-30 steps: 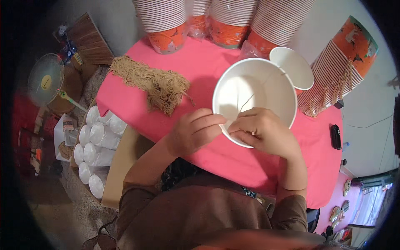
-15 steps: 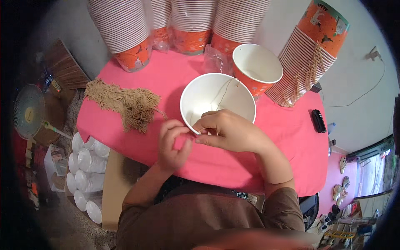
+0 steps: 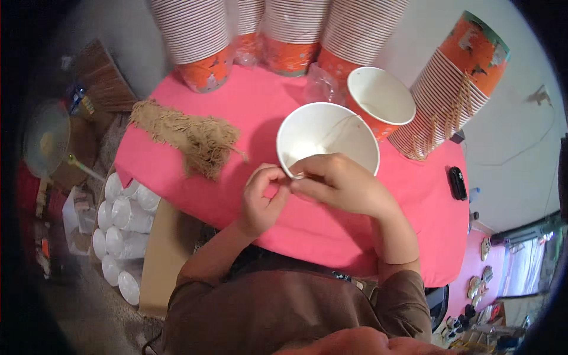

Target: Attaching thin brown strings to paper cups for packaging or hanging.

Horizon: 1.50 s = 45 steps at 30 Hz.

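A paper bucket (image 3: 302,131), white inside, stands tilted toward me on the pink-covered table (image 3: 331,245). A thin tan cord (image 3: 344,124) hangs inside it from the far side of the rim. My right hand (image 3: 352,186) pinches the near rim, with its fingers inside and its thumb outside. Against those fingertips, my left hand (image 3: 261,201) has thumb and fingers pressed together; whatever they hold is too small to make out. A bundle of tan cords (image 3: 195,139) lies to the left. Behind the bucket, at right, stands another paper bucket (image 3: 378,97), orange outside.
Tall stacks of nested buckets (image 3: 198,35) line the table's back. One leaning stack (image 3: 441,97) at right carries cord loops. Crumpled clear plastic (image 3: 321,86) lies between. A small black object (image 3: 457,183) sits near the right edge. White tubs (image 3: 127,214) and a cardboard box (image 3: 165,254) are below left.
The view has shifted a little, so the table's things sit farther right. My left hand has closed in on the near rim, and its fingertips now meet the right hand's.
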Motion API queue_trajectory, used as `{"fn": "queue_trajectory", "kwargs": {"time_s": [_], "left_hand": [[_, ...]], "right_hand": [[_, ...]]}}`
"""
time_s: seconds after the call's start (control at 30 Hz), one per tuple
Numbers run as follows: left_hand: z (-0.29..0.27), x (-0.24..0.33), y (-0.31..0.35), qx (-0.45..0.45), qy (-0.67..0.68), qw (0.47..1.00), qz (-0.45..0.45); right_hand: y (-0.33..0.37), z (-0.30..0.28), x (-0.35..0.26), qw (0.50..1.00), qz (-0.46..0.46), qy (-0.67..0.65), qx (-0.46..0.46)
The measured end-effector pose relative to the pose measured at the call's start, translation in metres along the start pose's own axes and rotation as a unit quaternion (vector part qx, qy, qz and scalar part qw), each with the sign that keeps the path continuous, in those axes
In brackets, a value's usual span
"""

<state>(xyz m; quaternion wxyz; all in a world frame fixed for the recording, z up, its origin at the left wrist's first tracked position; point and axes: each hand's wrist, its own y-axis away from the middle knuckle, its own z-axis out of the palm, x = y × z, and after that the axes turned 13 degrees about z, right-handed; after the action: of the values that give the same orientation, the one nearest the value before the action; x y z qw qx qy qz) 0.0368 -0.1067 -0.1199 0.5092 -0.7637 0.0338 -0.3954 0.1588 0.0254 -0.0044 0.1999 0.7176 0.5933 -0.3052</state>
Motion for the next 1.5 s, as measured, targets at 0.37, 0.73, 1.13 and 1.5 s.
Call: {"fn": "queue_trajectory", "kwargs": {"time_s": [0.37, 0.73, 1.13, 1.5], "left_hand": [[-0.043, -0.009, -0.03, 0.214, 0.377, 0.878, -0.203], [-0.046, 0.011, -0.047, 0.032, 0.468, 0.851, -0.238], [-0.047, 0.004, -0.037, 0.043, 0.372, 0.888, -0.266], [-0.022, 0.013, -0.041, 0.002, 0.237, 0.961, -0.14]], "right_hand": [[0.016, -0.043, 0.003, 0.991, 0.13, -0.04, 0.016], [-0.028, -0.018, -0.043, 0.999, -0.002, 0.029, 0.037], [-0.03, -0.028, -0.038, 0.998, 0.041, 0.026, -0.03], [-0.047, -0.029, -0.046, 0.993, -0.056, 0.091, -0.05]]}}
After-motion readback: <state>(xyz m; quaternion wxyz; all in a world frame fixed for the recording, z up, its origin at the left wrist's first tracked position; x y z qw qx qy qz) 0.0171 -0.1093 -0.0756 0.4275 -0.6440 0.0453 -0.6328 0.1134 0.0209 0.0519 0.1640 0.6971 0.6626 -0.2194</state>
